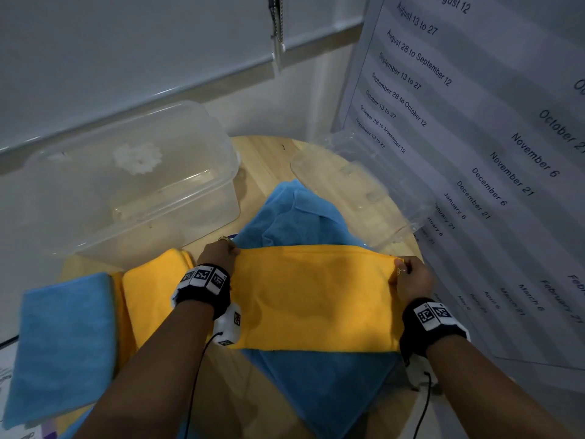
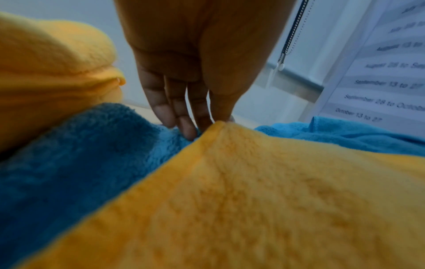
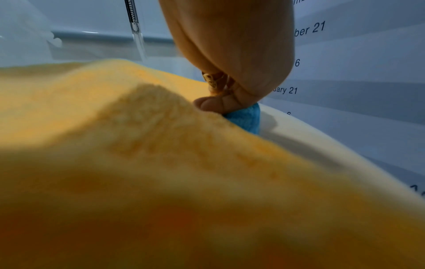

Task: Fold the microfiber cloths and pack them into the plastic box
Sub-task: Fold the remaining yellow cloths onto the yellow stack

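Note:
A yellow microfiber cloth lies folded in half as a wide band over a spread blue cloth on the round wooden table. My left hand pinches the band's far left corner, the same yellow cloth filling the left wrist view under the left hand. At the far right corner my right hand pinches the cloth, fingers curled at the edge. The clear plastic box stands open at the back left, with no cloth inside.
Folded yellow cloths and a folded blue cloth sit at the near left. The box's clear lid lies at the back right. A wall chart with dates stands close on the right.

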The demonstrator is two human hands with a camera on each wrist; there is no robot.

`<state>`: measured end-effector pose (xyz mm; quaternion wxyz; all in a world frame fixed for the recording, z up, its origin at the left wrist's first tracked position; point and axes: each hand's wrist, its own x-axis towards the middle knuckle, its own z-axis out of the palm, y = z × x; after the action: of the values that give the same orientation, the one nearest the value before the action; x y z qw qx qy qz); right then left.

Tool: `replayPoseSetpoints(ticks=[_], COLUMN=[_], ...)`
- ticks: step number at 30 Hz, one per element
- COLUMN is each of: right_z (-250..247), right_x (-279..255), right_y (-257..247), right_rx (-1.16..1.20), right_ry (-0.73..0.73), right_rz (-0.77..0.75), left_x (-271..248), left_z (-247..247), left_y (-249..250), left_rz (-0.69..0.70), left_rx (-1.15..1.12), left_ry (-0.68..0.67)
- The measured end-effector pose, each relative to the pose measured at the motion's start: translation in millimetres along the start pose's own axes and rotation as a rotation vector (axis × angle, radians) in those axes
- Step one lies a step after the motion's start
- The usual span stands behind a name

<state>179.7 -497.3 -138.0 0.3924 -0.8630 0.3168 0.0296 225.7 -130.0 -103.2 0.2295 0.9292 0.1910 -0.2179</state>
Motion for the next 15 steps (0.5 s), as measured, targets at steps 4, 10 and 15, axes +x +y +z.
replayPoseSetpoints(ticks=[4,10,15], right_z=[-2.1,-6.8,-0.1], right_x=[1.2,1.3,4.0], right_y=[-2.5,-12.1,-9.3], right_rx=[-0.036,-0.115,-0.194], right_ry=[0.011,0.006,-0.048], right_rz=[0.006,-0.035,-0.077], left_x=[1.0,1.9,-5.6], left_z=[-6.2,-4.7,16.5], left_y=[-2.0,-2.3,9.1], left_rz=[-0.045,0.017,0.291], left_rx=[-0.038,-0.090,-0.014], left_ry=[0.126,0.239,0.093])
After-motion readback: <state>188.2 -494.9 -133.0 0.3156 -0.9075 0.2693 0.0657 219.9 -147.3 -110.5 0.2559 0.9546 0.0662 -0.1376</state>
